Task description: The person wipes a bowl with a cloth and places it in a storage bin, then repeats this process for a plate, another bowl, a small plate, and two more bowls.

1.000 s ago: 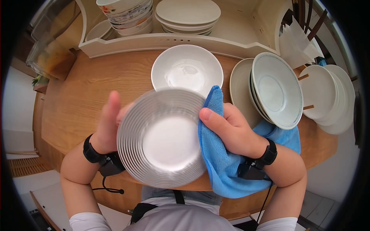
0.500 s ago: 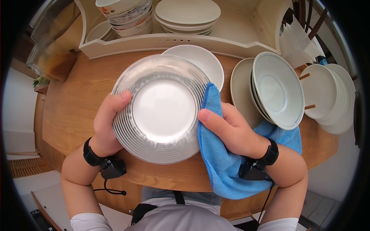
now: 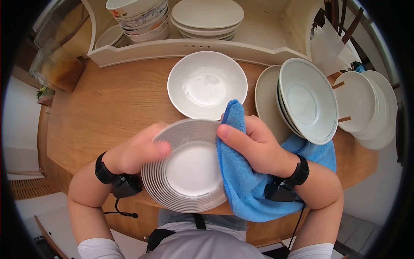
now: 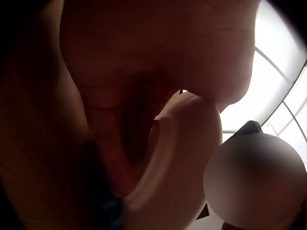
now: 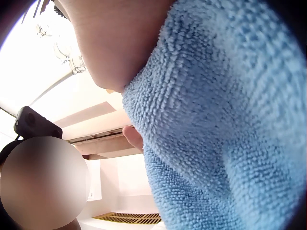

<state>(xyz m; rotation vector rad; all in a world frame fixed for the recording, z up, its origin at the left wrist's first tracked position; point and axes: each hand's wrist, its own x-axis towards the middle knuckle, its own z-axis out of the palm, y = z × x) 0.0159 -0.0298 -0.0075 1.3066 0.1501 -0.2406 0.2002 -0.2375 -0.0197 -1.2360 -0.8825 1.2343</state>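
Note:
A white plate (image 3: 192, 168) with a ring of concentric grey lines round its rim is held up, tilted, over the table's front edge. My left hand (image 3: 140, 149) grips its left rim, thumb on top; in the left wrist view fingers lie against the plate's other side (image 4: 187, 139). With my right hand (image 3: 261, 142) I pinch a blue cloth (image 3: 248, 185) over the plate's right rim, thumb on the near side. The cloth fills much of the right wrist view, hanging in folds below the hand. Behind the plate sits a shiny white bowl (image 3: 207, 84).
Pale bowls with thin blue rims (image 3: 306, 101) lean by a beige plate (image 3: 269, 90) at right. Beyond them, white plates (image 3: 355, 103) stand in a wooden rack. A cream shelf (image 3: 142, 54) behind carries stacked bowls (image 3: 144, 23) and plates (image 3: 207, 15).
The plate first rose and now has come down toward my body, uncovering the white bowl. My left hand was off the top rim, then took the left rim and moved right; the right hand barely shifted.

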